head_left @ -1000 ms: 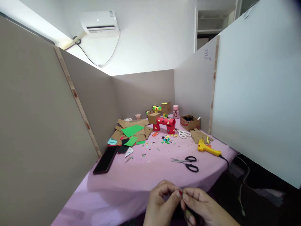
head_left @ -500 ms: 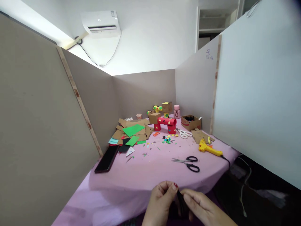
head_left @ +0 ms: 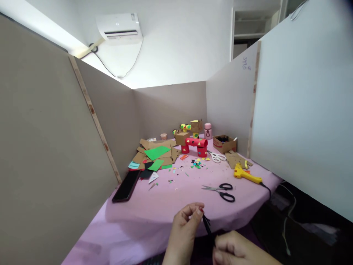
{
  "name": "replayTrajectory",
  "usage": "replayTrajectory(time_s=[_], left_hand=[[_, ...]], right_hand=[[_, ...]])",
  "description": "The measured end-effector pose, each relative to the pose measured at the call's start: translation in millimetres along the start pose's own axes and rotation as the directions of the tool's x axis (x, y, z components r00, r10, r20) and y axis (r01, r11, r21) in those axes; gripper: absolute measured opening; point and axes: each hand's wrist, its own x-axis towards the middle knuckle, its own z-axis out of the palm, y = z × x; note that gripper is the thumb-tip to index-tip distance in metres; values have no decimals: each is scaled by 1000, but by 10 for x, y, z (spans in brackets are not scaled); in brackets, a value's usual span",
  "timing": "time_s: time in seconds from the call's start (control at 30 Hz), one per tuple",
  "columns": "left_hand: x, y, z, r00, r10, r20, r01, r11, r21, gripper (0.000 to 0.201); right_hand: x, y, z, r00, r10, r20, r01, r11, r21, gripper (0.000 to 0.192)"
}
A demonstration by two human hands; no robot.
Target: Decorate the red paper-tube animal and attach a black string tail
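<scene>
Pinching a thin black strip [head_left: 207,229] at its top end with left hand [head_left: 184,230] fingers pressed together, just above the near edge of the pink tabletop [head_left: 154,206]; lower end gripped by curled right hand [head_left: 234,250] fingers. Lying well beyond: black scissors [head_left: 220,190], yellow glue gun [head_left: 246,176], black phone [head_left: 126,186].

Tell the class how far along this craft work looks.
Done: a red tube figure dotted with hearts stands at the back. In hand: the left hand and right hand pinch a thin black strip. Left: loose paper cutouts, cardboard pieces, black scissors unused.
</scene>
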Motion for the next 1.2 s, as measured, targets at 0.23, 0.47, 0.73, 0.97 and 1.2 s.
replayTrajectory(time_s=[0.23, 0.47, 0.73, 0.97, 1.2], left_hand=[[18, 76, 14, 976, -59, 208, 73, 996, -60, 36], [-18, 89, 60, 968, -90, 234, 125, 983, -137, 30], [13, 35, 101, 957, -114, 268, 162, 973, -165, 34], [-35, 30, 33, 975, -31, 219, 22, 999, 43, 41], [-94, 106, -37, 963, 8, 268, -88, 953, 288, 34]], right_hand=[[67, -45, -228, 950, -26, -310, 98, 971, 219, 31], [146, -118, -160, 975, 103, -196, 36, 800, 599, 30], [125, -94, -99, 965, 155, -214, 8, 794, 608, 32], [128, -109, -103, 910, 142, -388, 66, 876, 477, 28], [145, 6, -122, 935, 108, -338, 67, 882, 467, 35]])
